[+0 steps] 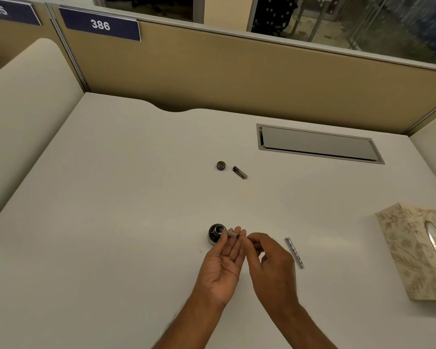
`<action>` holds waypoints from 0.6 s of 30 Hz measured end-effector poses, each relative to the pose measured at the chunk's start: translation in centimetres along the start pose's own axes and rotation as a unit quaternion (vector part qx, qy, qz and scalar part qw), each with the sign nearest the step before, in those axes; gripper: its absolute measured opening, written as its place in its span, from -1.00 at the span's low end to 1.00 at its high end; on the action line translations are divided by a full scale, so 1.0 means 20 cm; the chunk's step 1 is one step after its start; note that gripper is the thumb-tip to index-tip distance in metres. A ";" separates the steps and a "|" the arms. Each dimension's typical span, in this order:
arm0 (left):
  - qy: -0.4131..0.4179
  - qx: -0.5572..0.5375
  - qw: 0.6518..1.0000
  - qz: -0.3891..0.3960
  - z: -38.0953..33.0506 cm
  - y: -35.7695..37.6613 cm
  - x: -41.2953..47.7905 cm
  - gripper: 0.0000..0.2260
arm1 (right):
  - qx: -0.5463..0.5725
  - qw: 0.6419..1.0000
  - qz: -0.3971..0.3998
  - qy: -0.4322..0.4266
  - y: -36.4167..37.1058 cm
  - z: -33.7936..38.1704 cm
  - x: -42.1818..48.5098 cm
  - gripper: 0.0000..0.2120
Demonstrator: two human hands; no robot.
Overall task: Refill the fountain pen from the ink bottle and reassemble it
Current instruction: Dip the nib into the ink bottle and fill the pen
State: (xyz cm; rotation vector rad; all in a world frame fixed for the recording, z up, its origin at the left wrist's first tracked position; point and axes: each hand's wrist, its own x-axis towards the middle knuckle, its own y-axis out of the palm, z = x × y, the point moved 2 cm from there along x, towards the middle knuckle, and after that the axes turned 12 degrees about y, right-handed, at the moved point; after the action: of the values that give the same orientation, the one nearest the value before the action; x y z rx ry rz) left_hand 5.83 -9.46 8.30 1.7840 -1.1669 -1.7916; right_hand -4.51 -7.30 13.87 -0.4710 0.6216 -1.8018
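The open ink bottle (pixel 215 234) stands on the white desk near the front centre. My left hand (pixel 224 260), palm up, holds the clear pen section with converter (pixel 230 233) in its fingertips, its front end over the bottle's mouth. My right hand (pixel 267 260) pinches the dark rear end of that converter. The silver pen barrel (pixel 294 252) lies on the desk just right of my right hand. Farther back lie the bottle's cap (pixel 221 165) and the dark pen cap (pixel 240 172), side by side.
A floral tissue box (pixel 418 250) sits at the right edge. A grey cable hatch (pixel 317 143) is set into the desk at the back right. Tan partition walls (pixel 237 71) close off the back, with cushioned dividers on both sides.
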 end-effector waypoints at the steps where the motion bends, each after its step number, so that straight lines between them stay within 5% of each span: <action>1: -0.001 -0.006 1.000 -0.001 0.00 0.00 0.00 -0.69 | 0.002 1.000 -0.001 -0.003 0.00 0.00 0.00 -0.95; 18: 0.001 -0.044 0.999 0.001 0.00 0.01 0.00 -0.72 | -0.024 0.999 0.013 -0.037 0.04 0.00 0.06 -0.89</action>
State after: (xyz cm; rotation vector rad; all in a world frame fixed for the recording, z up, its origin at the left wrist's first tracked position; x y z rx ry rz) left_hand 5.82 -9.67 8.44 1.7339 -1.0709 -1.8120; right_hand -4.22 -8.66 13.36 -0.5577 0.6175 -1.7409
